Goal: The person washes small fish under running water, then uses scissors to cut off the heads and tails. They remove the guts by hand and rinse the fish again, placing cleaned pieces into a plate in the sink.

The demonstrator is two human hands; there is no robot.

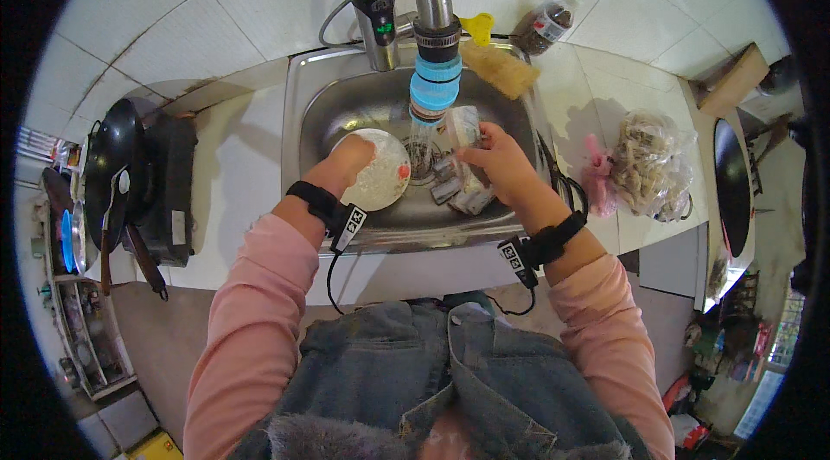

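Note:
A stainless steel sink [389, 224] lies before me, with water running from a faucet's blue filter nozzle [436, 84] into it. My left hand [353, 160] is over the left side of a white plate [382, 191] with a red floral mark. Its fingers are bent and their tips are hidden, so its grip is unclear. At the right side of the stream, my right hand [502, 158] pinches a long silvery piece of fish [463, 126] between thumb and fingers. Below that hand, several more silvery fish pieces [447, 189] rest on the sink bottom, near the drain.
A yellow scrubbing pad [502, 71] sits on the sink's back right corner, near a plastic bottle [548, 24]. To the right are a pink plastic bag [600, 178] and a clear bag of pale food [652, 165]. A black wok [117, 168] rests on a stove at left.

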